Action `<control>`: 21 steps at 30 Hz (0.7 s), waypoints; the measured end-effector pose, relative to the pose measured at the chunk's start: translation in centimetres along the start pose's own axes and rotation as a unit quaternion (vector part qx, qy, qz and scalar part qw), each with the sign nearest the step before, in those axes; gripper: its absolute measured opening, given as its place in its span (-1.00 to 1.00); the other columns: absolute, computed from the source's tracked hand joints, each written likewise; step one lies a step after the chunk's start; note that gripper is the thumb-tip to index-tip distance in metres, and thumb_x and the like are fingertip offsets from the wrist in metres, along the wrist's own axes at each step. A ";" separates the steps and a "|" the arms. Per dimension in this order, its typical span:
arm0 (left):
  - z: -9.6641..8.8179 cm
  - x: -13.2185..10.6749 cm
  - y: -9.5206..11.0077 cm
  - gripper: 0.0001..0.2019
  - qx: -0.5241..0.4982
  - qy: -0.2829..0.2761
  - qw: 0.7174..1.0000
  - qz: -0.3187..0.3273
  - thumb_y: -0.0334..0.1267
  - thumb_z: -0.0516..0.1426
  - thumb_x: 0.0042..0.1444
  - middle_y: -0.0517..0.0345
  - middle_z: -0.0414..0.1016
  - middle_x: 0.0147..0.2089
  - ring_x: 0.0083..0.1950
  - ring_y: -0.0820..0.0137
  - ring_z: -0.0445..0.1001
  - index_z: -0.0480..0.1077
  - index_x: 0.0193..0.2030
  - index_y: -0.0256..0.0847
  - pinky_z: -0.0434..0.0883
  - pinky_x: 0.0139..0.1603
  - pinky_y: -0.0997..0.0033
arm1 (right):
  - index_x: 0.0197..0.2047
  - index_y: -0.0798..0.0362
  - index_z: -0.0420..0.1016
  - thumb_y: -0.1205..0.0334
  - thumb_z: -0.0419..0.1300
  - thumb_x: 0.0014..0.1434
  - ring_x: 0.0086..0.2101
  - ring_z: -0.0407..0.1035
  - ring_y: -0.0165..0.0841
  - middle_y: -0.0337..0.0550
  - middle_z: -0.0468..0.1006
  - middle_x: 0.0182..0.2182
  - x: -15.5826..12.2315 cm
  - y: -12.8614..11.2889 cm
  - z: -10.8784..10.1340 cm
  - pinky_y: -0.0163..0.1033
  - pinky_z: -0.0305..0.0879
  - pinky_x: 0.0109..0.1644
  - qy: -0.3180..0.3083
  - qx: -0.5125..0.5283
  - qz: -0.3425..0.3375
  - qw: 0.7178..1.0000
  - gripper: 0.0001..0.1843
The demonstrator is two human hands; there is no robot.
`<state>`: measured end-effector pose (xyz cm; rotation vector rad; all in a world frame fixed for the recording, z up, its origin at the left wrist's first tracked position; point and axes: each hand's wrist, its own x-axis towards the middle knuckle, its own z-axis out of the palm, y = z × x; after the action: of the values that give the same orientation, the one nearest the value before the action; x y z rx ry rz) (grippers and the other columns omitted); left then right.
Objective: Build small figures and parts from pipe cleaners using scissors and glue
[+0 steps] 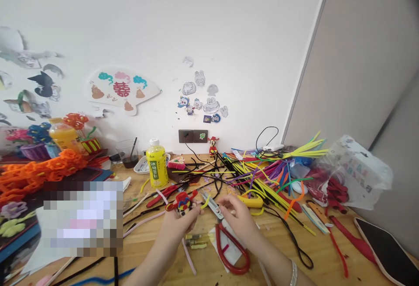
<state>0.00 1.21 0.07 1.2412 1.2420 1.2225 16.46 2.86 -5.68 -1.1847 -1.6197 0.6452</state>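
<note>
The left hand (178,230) pinches a small red-and-black pipe-cleaner figure (183,203) above the wooden table (153,244), while the right hand (238,220) curves just beside the open blades of red-handled scissors (211,204). A loose heap of multicoloured pipe cleaners (258,181) spreads to the right of the hands, and a yellow-labelled bottle (157,164) stands beyond the figure, with a translucent plastic bag (356,172) at the table's far right.
</note>
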 end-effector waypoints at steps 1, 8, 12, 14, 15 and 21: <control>0.0 0.0 -0.1 -0.76 -0.009 -0.016 1.000 -0.009 -0.14 0.15 -0.20 0.40 0.09 -0.78 -0.70 0.58 0.01 0.22 -0.67 -0.22 0.00 -0.64 0.54 | -0.30 0.07 0.39 0.31 0.06 0.06 -0.30 0.35 -0.31 -0.14 0.46 -0.36 0.0 0.0 0.0 -0.23 0.26 -0.21 -0.008 0.048 0.019 0.999 -0.87; 0.2 0.4 -1.6 -0.76 -0.012 -0.079 0.996 -0.033 -0.13 0.15 -0.19 0.39 0.10 -0.80 -0.70 0.57 0.02 0.26 -0.65 -0.24 -0.01 -0.64 0.55 | -0.26 0.08 0.50 0.06 0.20 0.00 -0.23 0.36 -0.27 -0.12 0.51 -0.32 -1.4 -1.5 1.9 -0.21 0.24 -0.12 -0.029 0.282 0.100 0.954 -0.71; 0.7 0.0 -2.0 -0.73 -0.014 -0.098 0.994 -0.037 -0.14 0.15 -0.17 0.35 0.14 -0.80 -0.71 0.56 0.08 0.25 -0.72 -0.23 0.06 -0.64 0.54 | -0.37 0.11 0.47 0.08 0.23 -0.03 -0.36 0.37 -0.34 -0.16 0.47 -0.45 -1.7 -2.0 2.7 -0.23 0.25 -0.18 -0.023 0.397 0.117 0.910 -0.75; 0.9 -0.1 -2.0 -0.82 -0.024 -0.086 0.996 -0.028 -0.17 0.18 -0.20 0.27 0.32 -0.70 -0.61 0.47 0.26 0.34 -0.60 -0.25 0.21 -0.53 0.50 | -0.42 0.10 0.43 0.08 0.24 -0.04 -0.41 0.36 -0.36 -0.17 0.45 -0.47 -1.6 -2.4 2.5 -0.24 0.27 -0.23 -0.008 0.431 0.124 0.894 -0.76; 0.8 -0.1 -2.0 -0.83 -0.025 -0.076 0.997 -0.020 -0.19 0.19 -0.21 0.21 0.42 -0.60 -0.51 0.41 0.35 0.38 -0.52 -0.25 0.27 -0.42 0.47 | -0.43 0.10 0.41 0.08 0.23 -0.03 -0.41 0.35 -0.36 -0.17 0.44 -0.47 -1.5 -2.6 2.1 -0.24 0.27 -0.25 0.005 0.435 0.120 0.892 -0.76; 0.5 0.1 -1.9 -0.81 0.042 -0.041 0.998 -0.015 -0.16 0.19 -0.23 0.24 0.37 -0.61 -0.48 0.37 0.33 0.33 -0.52 -0.23 0.25 -0.39 0.40 | -0.42 0.04 0.35 0.08 0.12 0.07 -0.47 0.25 -0.39 -0.23 0.37 -0.55 -1.0 -3.1 -1.2 -0.30 0.20 -0.34 0.119 0.220 0.006 0.968 -0.80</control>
<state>0.42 1.31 -1.87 1.3161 1.2577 1.0977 16.41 0.67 -3.05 -0.9037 -1.1903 0.7891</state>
